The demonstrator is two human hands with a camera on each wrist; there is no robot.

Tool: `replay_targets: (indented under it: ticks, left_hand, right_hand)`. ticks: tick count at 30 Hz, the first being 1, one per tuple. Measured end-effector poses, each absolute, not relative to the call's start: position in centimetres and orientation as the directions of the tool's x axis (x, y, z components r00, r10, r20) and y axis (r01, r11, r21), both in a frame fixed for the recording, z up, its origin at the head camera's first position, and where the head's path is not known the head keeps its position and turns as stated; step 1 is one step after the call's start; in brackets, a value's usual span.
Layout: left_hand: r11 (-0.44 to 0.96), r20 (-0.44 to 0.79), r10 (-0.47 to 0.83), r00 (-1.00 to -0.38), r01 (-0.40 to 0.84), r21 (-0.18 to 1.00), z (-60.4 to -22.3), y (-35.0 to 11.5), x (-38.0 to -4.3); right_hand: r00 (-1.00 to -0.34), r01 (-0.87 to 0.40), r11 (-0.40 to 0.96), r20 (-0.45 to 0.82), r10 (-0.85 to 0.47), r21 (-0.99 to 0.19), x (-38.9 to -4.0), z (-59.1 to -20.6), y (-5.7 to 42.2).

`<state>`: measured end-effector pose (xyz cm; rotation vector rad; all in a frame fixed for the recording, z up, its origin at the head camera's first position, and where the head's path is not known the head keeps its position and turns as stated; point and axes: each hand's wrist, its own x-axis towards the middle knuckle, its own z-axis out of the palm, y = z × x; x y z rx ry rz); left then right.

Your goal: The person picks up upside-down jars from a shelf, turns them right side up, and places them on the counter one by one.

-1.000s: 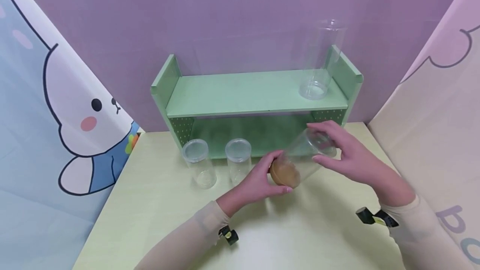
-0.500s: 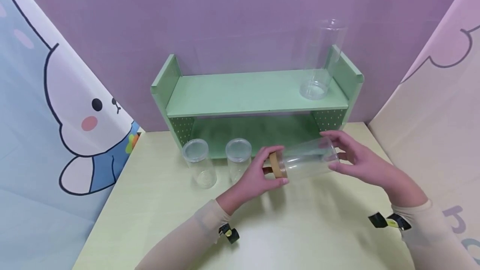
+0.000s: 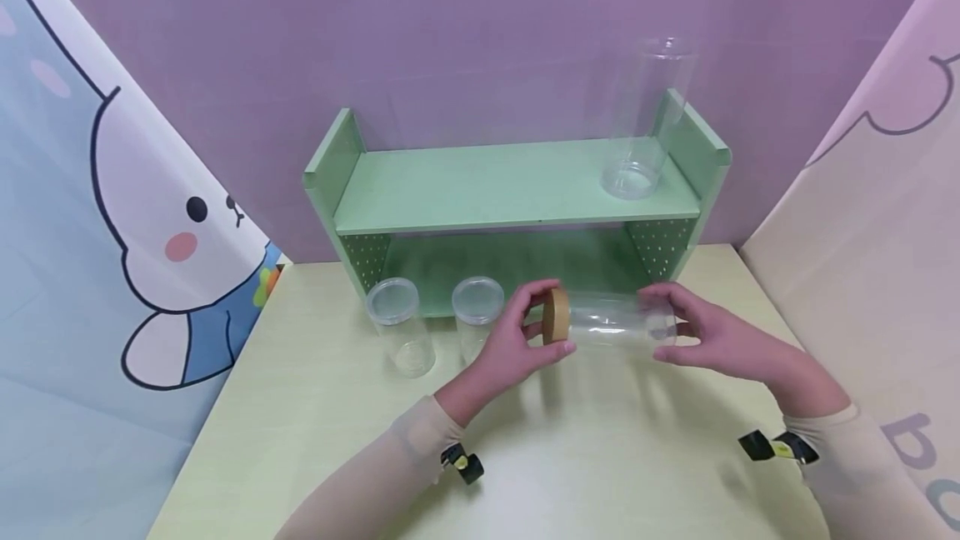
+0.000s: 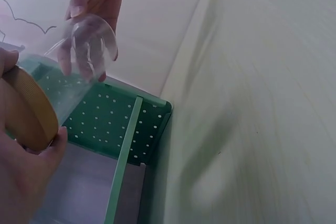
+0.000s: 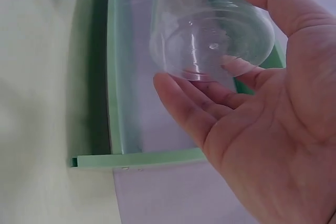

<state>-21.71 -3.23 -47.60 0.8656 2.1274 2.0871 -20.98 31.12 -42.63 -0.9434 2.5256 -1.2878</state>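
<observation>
A clear jar (image 3: pixel 609 325) with a tan, wood-coloured lid (image 3: pixel 556 317) is held sideways above the table, lid end to the left. My left hand (image 3: pixel 512 342) grips the lid between thumb and fingers; the left wrist view shows the lid (image 4: pixel 32 109) close up. At the other end, my right hand (image 3: pixel 711 333) holds the jar by its base, thumb on the near side and fingers on the far side. In the right wrist view the round clear base (image 5: pixel 210 45) lies between thumb and fingers. Nothing is visible inside the jar.
Behind the hands stands a green two-tier shelf (image 3: pixel 480 186). On its upper board, at the right, is a tall clear cylinder (image 3: pixel 647 123). Two clear lidded jars (image 3: pixel 393 303) stand on the pale table (image 3: pixel 600 457) left of the hands, the nearer one partly covered by my left hand.
The jar has swung from tilted with its base away to lying level sideways. My right hand has come lower and toward me with the base; my left hand keeps hold of the lid.
</observation>
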Motion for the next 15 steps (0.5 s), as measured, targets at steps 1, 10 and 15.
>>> replay_targets:
  ticks: [1, 10, 15]
  left_hand:
    - [-0.058, 0.349, 0.406, -0.844, 0.358, 0.932, -47.5, -3.1, -21.7]
    - [-0.012, 0.355, 0.383, -0.853, 0.379, 0.925, -47.1, -2.4, -21.9]
    - [0.01, 0.367, 0.375, -0.851, 0.4, 0.916, -46.9, -2.2, -21.9]
  right_hand:
    - [-0.791, -0.467, 0.44, 0.14, -0.595, -0.767, -20.9, -42.7, 31.1]
    - [-0.801, -0.465, 0.493, 0.112, -0.588, -0.735, -20.8, -43.3, 30.6]
    - [-0.794, -0.466, 0.48, 0.112, -0.597, -0.743, -20.8, -43.9, 30.3]
